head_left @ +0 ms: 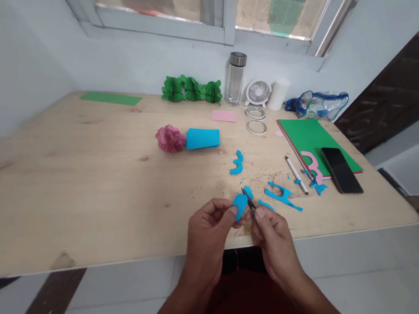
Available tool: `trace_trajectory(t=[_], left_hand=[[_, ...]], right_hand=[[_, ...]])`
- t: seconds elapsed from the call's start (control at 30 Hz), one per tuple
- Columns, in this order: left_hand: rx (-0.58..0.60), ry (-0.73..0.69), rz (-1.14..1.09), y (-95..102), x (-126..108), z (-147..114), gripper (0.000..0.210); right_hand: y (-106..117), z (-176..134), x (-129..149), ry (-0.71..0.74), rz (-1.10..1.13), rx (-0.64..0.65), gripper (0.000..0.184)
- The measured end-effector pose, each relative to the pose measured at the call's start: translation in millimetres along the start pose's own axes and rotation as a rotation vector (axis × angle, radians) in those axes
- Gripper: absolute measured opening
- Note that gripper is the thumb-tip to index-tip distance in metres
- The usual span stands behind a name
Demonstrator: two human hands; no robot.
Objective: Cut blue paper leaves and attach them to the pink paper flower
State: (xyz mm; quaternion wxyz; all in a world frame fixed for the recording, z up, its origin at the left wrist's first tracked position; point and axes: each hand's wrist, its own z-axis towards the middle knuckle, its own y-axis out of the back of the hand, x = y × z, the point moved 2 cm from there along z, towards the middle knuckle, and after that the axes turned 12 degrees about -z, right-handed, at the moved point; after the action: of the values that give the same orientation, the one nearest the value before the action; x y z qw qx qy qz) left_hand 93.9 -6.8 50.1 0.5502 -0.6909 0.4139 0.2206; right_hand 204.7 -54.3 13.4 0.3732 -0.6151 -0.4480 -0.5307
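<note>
Between the thumb and fingers of my left hand [212, 225] is a small blue paper piece [240, 206] with a rounded outline. My right hand [273, 225] is closed around a small pair of scissors [250, 202]; their dark blades point away from me and lie along the right edge of the paper. Just past the blades shows another bit of blue paper [248, 192]; whether it is joined to the held piece I cannot tell. Blue offcuts [283, 197] lie right of my hands, and a wavy blue strip [236, 163] lies beyond them.
Folded blue paper [202, 138] touches a pink paper flower [170, 139]. Green paper flowers [191, 89], a glass bottle [235, 79], a small fan [258, 92] and tape rolls [257, 127] stand or lie behind. At right are a white pen [296, 174], green sheets [318, 138] and a phone [341, 170].
</note>
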Motion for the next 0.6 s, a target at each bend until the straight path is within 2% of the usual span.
trace_trajectory(t=[0.6], left_hand=[[0.0, 0.001, 0.016, 0.3, 0.6, 0.9, 0.007]], right_hand=[[0.4, -0.4, 0.2, -0.015, -0.007, 0.0, 0.039]])
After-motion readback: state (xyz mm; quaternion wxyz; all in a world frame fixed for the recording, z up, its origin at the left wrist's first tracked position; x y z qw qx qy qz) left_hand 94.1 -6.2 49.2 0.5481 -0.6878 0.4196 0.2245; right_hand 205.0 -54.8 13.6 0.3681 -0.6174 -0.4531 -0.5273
